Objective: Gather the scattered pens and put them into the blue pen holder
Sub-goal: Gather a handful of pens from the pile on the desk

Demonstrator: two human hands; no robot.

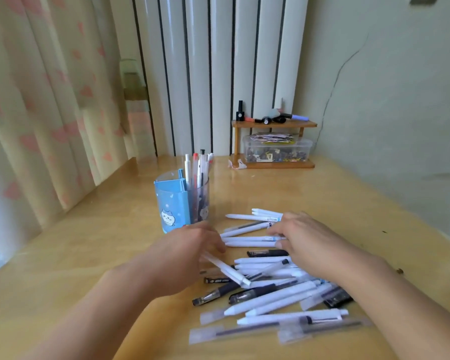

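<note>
The blue pen holder (172, 207), printed with a cartoon cat, stands upright left of centre on the wooden table (89, 242), with several pens (198, 169) standing in it. Many white and black pens (266, 297) lie scattered in front of and to the right of it. My left hand (183, 252) is just in front of the holder, its fingers curled round a white pen (226, 270) that sticks out toward me. My right hand (305, 239) is over the far part of the pile, thumb and fingers pinching the end of a white pen (250, 239).
A small wooden shelf (273, 124) stands at the table's back right corner, with markers on top and a clear plastic box (277, 149) of small items under it. A curtain hangs on the left, a radiator behind and a wall on the right.
</note>
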